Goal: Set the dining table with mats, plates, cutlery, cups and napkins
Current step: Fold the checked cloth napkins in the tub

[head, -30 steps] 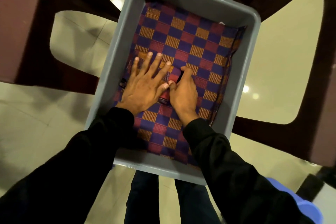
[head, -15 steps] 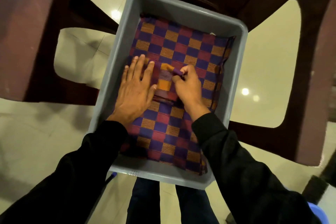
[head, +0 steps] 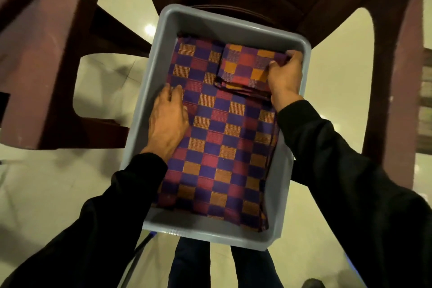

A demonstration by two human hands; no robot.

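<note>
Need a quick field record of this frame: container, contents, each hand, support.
container: grey rectangular plastic tub
contents: large checked purple, red and orange cloth lying flat in the tub; smaller folded checked cloth stack on top at the far right corner
left hand: lies flat on the large cloth near the tub's left wall
right hand: grips the right edge of the folded stack
support: tub sits on a dark maroon plastic chair
floor: glossy cream tiles

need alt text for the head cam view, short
Seen from above, a person's right hand grips a small folded checked cloth in a grey tub, while the left hand rests on the larger checked cloths beneath. The tub sits on a dark red chair.
</note>
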